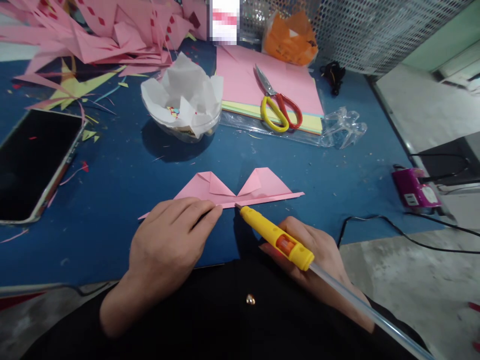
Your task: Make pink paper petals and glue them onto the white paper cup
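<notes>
A folded pink paper piece (258, 187) with two triangular flaps lies on the blue table (123, 200). My left hand (170, 240) presses its left part down, fingers flat and together on the paper. My right hand (318, 260) grips a yellow glue pen (275, 237) with an orange button. A clear glue stick sticks out of the pen's back. The pen's tip touches the paper's lower edge near the middle.
A phone (33, 160) lies at the left. A clear bowl with white paper (183, 100) stands behind the work. Scissors (277, 102) rest on stacked coloured sheets (243, 75). Pink folded scraps (93, 30) are piled at the back left. A purple device (412, 190) with cables sits at the right edge.
</notes>
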`<state>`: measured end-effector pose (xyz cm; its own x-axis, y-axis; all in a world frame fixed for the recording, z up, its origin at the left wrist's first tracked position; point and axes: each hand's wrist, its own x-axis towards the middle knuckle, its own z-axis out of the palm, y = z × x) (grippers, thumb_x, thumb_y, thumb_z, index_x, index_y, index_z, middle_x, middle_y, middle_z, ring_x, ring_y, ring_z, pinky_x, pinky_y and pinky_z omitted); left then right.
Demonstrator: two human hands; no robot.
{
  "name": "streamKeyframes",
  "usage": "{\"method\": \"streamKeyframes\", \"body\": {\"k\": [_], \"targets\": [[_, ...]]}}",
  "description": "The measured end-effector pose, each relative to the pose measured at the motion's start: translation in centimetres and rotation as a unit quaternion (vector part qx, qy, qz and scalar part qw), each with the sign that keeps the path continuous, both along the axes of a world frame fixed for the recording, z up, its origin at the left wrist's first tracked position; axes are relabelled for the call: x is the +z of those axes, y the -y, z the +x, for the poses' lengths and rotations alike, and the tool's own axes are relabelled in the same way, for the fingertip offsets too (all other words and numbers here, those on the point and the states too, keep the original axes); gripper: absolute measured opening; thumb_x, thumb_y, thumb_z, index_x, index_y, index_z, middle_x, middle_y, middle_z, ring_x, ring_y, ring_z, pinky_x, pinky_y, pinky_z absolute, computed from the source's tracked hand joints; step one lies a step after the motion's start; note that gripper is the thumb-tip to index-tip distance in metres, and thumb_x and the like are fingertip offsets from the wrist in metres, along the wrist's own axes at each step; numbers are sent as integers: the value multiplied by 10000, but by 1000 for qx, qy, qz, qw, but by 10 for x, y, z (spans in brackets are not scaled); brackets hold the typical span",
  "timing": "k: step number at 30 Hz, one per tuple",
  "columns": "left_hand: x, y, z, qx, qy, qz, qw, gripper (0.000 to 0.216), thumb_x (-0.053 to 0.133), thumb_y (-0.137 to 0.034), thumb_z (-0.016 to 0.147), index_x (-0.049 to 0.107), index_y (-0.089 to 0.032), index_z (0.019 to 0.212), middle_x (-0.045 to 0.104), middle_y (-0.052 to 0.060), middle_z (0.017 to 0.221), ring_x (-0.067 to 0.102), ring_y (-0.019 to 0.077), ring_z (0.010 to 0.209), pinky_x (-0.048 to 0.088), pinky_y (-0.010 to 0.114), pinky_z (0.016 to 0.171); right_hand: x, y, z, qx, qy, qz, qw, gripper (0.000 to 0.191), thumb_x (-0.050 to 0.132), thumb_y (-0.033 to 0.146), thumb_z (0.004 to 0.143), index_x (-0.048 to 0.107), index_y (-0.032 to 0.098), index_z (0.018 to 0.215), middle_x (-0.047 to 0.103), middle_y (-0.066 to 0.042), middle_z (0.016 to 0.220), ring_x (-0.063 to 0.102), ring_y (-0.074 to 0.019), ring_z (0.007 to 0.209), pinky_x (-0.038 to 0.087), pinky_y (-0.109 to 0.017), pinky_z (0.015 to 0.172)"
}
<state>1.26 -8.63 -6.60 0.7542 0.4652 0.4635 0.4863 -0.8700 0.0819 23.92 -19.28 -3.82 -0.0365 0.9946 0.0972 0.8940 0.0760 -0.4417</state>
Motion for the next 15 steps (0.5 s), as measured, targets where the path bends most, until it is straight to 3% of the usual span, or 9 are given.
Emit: {"method": "streamKeyframes", "body": {"k": [15], "targets": [[3,-1,0,2,-1,3,1000,239,529,-127,949,755,-156,1020,783,95,978,710,263,880,482,383,742,-2,7,5,-23,1,-11,1000,311,521,438,975,467,233,748,537,29,600,483,-111,465,295,-255,471]]}}
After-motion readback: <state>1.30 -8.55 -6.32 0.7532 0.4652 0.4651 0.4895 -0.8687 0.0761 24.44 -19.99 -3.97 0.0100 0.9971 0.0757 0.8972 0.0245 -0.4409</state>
